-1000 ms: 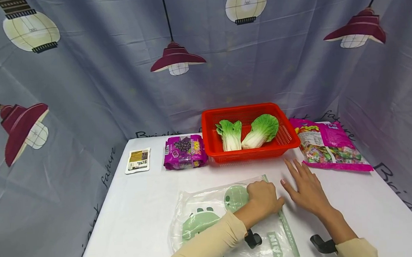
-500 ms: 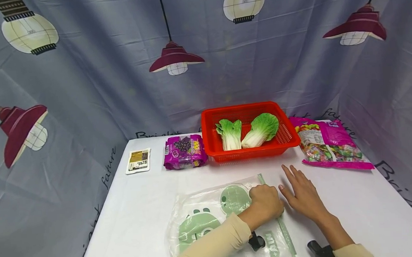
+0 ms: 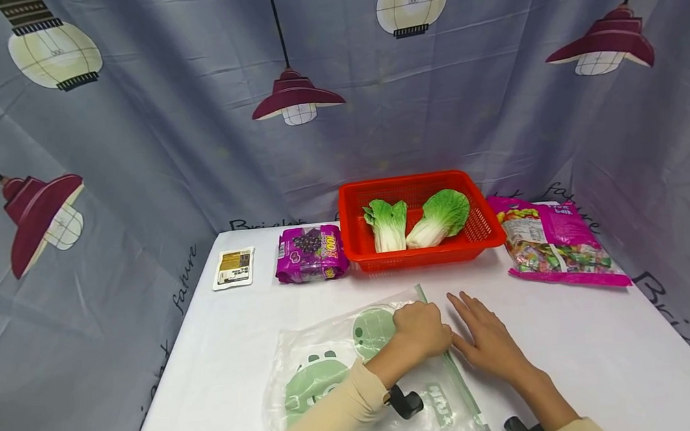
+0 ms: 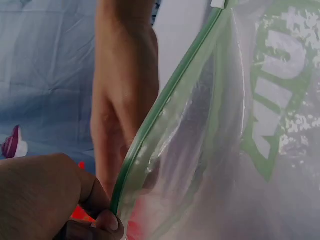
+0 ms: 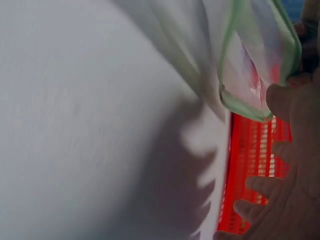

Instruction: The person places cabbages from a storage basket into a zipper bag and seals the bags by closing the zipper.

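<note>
Left hand [image 3: 422, 329] curled, pinching the green zip edge of the clear bag [image 3: 324, 373], lifting the mouth off the counter [image 3: 591, 333] so it gapes. Right hand [image 3: 486, 341] spread flat just beside, fingers straight, at the opening. Beyond: red basket [image 3: 486, 234] holding two greens [image 3: 415, 221], purple packet [image 3: 310, 253], pink candy bag [image 3: 551, 244].

We see a white worktop [image 3: 591, 339]. At its far edge lie a small packet [image 3: 233, 268], a purple bag [image 3: 311, 253], a red basket [image 3: 420, 250] and a pink candy bag [image 3: 551, 244]. Near us lies a clear zip bag [image 3: 324, 373].
</note>
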`<act>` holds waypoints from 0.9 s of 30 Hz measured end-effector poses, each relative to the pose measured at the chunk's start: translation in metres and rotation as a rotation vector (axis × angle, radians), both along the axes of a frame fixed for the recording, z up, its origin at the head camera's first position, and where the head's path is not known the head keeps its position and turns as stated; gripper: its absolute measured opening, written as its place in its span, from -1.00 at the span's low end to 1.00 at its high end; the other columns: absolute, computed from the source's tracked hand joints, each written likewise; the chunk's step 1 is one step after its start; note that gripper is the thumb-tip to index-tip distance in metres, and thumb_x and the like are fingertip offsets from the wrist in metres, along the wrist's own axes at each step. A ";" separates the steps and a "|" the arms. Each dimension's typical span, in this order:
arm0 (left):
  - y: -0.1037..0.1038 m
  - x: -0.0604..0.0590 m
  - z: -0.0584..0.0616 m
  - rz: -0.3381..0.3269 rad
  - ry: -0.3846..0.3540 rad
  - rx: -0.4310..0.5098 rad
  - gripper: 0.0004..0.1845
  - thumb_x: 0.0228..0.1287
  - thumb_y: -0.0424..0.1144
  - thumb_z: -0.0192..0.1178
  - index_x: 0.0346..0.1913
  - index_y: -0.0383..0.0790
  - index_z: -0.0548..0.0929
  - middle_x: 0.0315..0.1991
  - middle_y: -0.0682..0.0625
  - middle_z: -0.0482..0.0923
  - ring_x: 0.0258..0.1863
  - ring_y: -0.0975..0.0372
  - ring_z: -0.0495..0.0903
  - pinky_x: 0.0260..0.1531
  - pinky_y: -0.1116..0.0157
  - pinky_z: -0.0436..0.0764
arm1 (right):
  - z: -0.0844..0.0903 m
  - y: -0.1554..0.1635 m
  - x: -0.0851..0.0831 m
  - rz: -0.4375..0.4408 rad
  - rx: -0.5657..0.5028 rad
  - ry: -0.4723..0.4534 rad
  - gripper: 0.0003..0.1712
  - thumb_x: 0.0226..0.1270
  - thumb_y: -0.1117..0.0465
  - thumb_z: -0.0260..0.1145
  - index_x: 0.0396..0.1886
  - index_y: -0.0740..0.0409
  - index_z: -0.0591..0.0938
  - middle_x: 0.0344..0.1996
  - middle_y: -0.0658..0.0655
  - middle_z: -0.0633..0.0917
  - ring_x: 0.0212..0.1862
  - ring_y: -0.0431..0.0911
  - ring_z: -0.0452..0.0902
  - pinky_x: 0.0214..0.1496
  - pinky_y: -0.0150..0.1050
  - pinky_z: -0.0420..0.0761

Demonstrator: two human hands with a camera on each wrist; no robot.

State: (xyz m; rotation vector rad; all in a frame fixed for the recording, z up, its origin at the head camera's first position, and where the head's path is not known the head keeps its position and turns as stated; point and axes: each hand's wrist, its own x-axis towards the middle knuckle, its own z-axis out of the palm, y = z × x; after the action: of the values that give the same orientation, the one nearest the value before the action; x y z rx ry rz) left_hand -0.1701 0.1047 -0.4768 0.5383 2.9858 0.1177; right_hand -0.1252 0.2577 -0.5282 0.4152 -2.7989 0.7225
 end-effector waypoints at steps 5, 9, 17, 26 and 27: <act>-0.028 -0.001 0.007 -0.024 0.025 0.098 -0.68 0.12 0.06 0.18 -0.61 -0.06 0.63 -0.52 -0.02 0.59 -0.51 0.13 0.59 -0.63 0.16 0.46 | 0.001 -0.015 0.000 0.073 0.029 -0.004 -0.13 0.22 0.03 0.39 0.49 0.03 0.26 0.38 0.35 0.31 0.35 0.39 0.20 0.14 0.47 0.23; -0.049 0.001 0.013 -0.052 0.032 0.184 -0.64 0.09 -0.01 0.18 -0.77 -0.02 0.48 -0.66 0.01 0.47 -0.63 0.15 0.50 -0.72 0.19 0.38 | 0.001 -0.025 -0.001 0.127 0.024 0.028 -0.12 0.20 0.01 0.40 0.49 0.04 0.27 0.39 0.34 0.30 0.36 0.37 0.20 0.15 0.45 0.25; -0.086 0.000 0.026 -0.100 0.056 0.333 -0.57 0.08 -0.12 0.15 -0.86 0.01 0.30 -0.86 0.16 0.17 -0.76 0.27 0.30 -0.80 0.27 0.26 | 0.006 -0.048 -0.003 0.235 0.022 0.049 -0.15 0.23 -0.03 0.38 0.48 0.04 0.31 0.45 0.25 0.25 0.42 0.30 0.10 0.27 0.37 0.16; -0.114 -0.003 0.026 -0.178 0.078 0.410 -0.60 0.09 -0.16 0.12 -0.81 0.01 0.24 -0.86 0.24 0.02 -0.78 0.37 0.10 -0.81 0.35 0.14 | 0.007 -0.072 -0.008 0.358 0.125 0.142 -0.21 0.17 0.06 0.40 0.42 0.08 0.40 0.48 0.17 0.20 0.47 0.22 0.02 0.29 0.32 0.18; -0.117 -0.003 0.026 -0.186 0.076 0.417 -0.60 0.08 -0.18 0.11 -0.81 0.01 0.24 -0.86 0.24 0.01 -0.78 0.38 0.08 -0.81 0.36 0.13 | 0.006 -0.074 -0.008 0.367 0.140 0.157 -0.22 0.17 0.06 0.40 0.41 0.08 0.41 0.49 0.17 0.19 0.48 0.23 0.00 0.29 0.32 0.17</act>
State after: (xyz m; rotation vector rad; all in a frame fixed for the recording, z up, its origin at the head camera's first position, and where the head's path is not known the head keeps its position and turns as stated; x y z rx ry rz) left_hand -0.1728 -0.0122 -0.4511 0.8745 2.9685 0.7290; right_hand -0.1332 0.1838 -0.5218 0.9854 -2.6598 0.5328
